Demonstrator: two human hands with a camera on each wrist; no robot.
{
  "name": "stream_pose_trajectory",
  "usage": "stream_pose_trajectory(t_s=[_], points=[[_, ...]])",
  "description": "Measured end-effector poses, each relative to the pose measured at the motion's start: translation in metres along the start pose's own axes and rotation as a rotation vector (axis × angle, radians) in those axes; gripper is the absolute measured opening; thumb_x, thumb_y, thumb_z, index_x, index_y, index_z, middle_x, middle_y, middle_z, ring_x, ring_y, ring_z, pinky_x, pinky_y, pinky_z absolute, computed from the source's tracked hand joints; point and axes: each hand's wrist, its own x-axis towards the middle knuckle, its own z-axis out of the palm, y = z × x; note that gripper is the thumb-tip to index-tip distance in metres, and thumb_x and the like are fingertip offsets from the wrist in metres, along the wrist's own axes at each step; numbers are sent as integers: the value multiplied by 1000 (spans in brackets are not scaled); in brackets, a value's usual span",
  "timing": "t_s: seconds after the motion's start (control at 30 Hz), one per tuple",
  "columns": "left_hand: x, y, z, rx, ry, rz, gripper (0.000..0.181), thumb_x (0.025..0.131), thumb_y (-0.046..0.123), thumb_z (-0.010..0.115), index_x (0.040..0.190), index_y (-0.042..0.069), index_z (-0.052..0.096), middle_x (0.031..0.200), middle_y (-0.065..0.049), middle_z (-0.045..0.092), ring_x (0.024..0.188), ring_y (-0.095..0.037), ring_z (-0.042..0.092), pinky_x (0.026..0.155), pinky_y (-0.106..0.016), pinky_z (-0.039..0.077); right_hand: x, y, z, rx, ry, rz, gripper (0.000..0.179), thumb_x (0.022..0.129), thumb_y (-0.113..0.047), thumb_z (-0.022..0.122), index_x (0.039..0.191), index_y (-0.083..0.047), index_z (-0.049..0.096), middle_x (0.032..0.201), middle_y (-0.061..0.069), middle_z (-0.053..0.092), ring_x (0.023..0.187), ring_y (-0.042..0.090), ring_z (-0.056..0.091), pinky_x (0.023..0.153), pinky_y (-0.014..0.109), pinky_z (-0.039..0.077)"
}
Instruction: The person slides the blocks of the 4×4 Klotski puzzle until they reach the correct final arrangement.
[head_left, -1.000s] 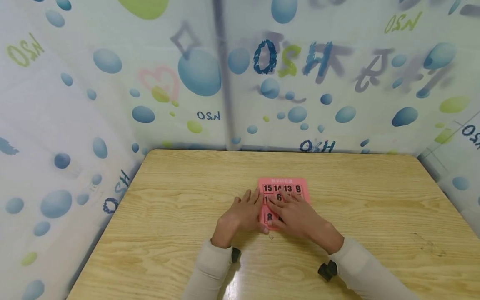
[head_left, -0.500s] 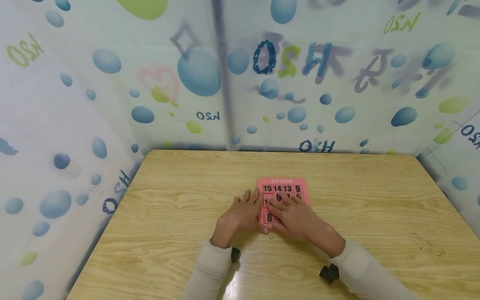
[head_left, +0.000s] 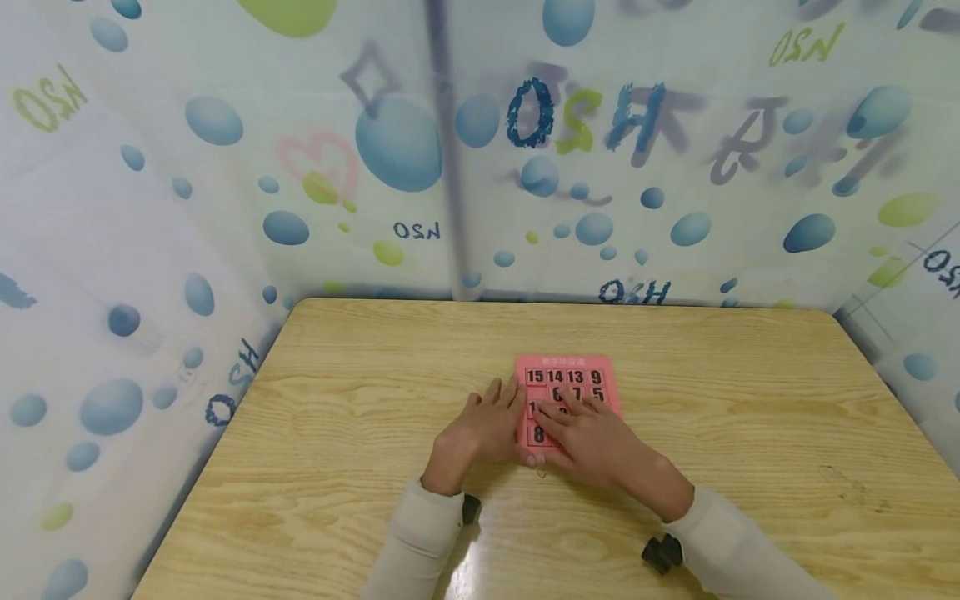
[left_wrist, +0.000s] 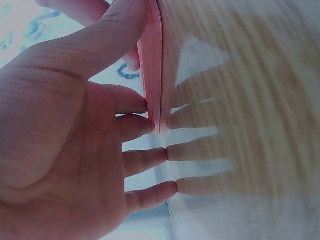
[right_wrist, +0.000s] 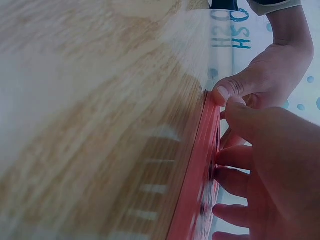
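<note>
A pink sliding number puzzle (head_left: 566,362) lies flat on the table, its black numbers partly covered by my hands. My left hand (head_left: 487,429) lies along its left side, fingers extended and thumb at the near edge. In the left wrist view, two fingertips meet the puzzle's edge (left_wrist: 156,75), while the lower two reach the tabletop. My right hand (head_left: 600,437) spreads over the lower right tiles, fingertips on the number face and thumb by the near edge. The second row's left end shows a bare pink slot (head_left: 536,392). In the right wrist view both thumbs nearly meet at the near corner.
The light wooden table (head_left: 360,375) ends at a printed fabric wall (head_left: 510,208) behind it and at the sides. A black wrist device (head_left: 662,553) sits under the right sleeve, and another (head_left: 471,509) under the left.
The tile in the left column has slid toward me under my right fingertips, leaving the slot above it. The left hand and the puzzle have stayed in place.
</note>
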Motion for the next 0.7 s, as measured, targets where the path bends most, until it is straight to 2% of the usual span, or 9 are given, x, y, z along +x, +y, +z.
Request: stream_pose_trajectory(t_s=[0.37, 0.7], points=[[-1, 0, 1, 1, 20, 6, 111, 80, 62, 71, 160, 8, 16, 167, -11, 9, 153, -34, 10, 119, -55, 21, -3, -2, 1, -7, 20, -12, 60, 99, -51, 50, 146, -14, 52, 149, 5, 51, 141, 42, 39, 111, 60, 33], [-1, 0, 0, 9, 20, 7, 112, 79, 65, 69, 160, 8, 15, 167, -11, 8, 153, -33, 10, 119, -55, 21, -4, -3, -1, -4, -10, -19, 60, 101, -51, 48, 146, -13, 52, 152, 6, 48, 143, 40, 37, 114, 59, 30]])
